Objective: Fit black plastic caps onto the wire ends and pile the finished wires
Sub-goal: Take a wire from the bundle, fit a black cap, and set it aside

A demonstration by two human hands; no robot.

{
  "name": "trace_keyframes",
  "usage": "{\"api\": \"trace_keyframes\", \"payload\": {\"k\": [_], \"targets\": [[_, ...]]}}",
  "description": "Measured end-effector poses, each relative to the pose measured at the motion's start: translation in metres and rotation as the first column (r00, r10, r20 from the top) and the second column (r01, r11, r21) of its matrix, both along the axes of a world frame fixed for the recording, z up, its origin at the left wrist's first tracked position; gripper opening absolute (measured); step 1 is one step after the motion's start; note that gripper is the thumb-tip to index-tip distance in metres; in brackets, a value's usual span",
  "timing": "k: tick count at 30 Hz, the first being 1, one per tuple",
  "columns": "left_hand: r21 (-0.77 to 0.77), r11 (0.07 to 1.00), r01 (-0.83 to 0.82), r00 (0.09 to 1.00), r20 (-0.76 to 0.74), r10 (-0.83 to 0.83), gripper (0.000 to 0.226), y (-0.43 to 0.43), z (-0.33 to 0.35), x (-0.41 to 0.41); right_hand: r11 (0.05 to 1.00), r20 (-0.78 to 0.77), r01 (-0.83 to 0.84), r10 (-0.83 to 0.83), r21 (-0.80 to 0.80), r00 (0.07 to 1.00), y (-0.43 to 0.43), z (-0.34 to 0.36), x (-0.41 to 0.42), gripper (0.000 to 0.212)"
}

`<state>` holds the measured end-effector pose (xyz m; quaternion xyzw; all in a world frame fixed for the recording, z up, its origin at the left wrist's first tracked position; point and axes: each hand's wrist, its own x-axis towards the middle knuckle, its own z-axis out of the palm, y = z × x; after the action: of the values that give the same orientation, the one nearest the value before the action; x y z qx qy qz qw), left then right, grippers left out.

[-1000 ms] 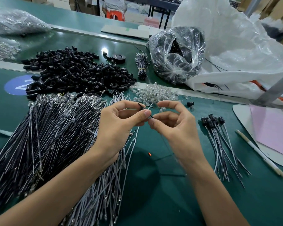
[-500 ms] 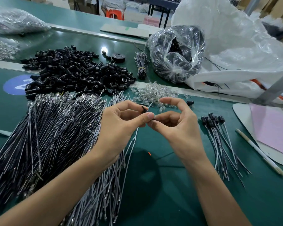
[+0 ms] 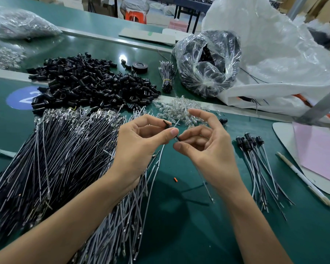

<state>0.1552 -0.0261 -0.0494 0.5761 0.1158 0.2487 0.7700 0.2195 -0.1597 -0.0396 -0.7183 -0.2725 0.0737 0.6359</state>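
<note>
My left hand [image 3: 141, 147] pinches a black cap [image 3: 167, 124] between thumb and forefinger at the middle of the green table. Just right of it, my right hand [image 3: 204, 149] pinches a thin wire end [image 3: 177, 138] with thumb and curled fingers, its forefinger raised. That wire trails down under my right wrist. A big heap of uncapped black and grey wires [image 3: 51, 159] spreads to the left. Loose black caps [image 3: 90, 84] are piled behind it. Several capped wires [image 3: 255, 161] lie in a small pile to the right.
Clear glass bulbs [image 3: 179, 109] lie scattered just beyond my hands. A clear bag of black parts [image 3: 208, 61] and a large white bag [image 3: 274, 54] stand at the back right. A white pen [image 3: 305, 180] and pink sheet [image 3: 320, 149] sit at the right edge.
My hands have drawn slightly apart, and the right forefinger has lifted higher. The cap and wire end show more plainly between the fingertips.
</note>
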Motion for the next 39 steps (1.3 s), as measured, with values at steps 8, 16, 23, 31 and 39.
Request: {"api": "trace_keyframes", "payload": {"k": [8,16,23,31,39], "targets": [[-0.014,1.000,0.006,1.000,0.008,-0.006,0.027,0.0013,-0.0010,0.0010,1.000,0.014,0.014,-0.014,0.018,1.000,0.0005,-0.0018,0.0010,0.062],[0.013,1.000,0.019,1.000,0.022,-0.019,0.022,-0.0007,-0.0014,-0.0005,0.999,-0.032,-0.004,0.005,0.038,0.999,-0.0008,0.0027,-0.0016,0.045],[0.028,0.999,0.034,0.999,0.028,-0.035,0.025,-0.0019,-0.0018,-0.0014,0.997,-0.053,-0.010,0.014,0.076,0.999,-0.0006,0.0025,-0.0026,0.044],[0.022,0.999,0.036,0.999,0.014,-0.037,0.025,-0.0002,-0.0015,-0.0019,0.992,-0.076,-0.056,0.066,0.117,0.995,0.0005,0.0027,-0.0035,0.044],[0.016,0.998,0.052,0.999,0.010,-0.053,0.028,-0.0006,-0.0019,-0.0019,0.998,0.042,0.023,-0.026,0.055,0.999,0.0024,0.0022,-0.0067,0.049]]}}
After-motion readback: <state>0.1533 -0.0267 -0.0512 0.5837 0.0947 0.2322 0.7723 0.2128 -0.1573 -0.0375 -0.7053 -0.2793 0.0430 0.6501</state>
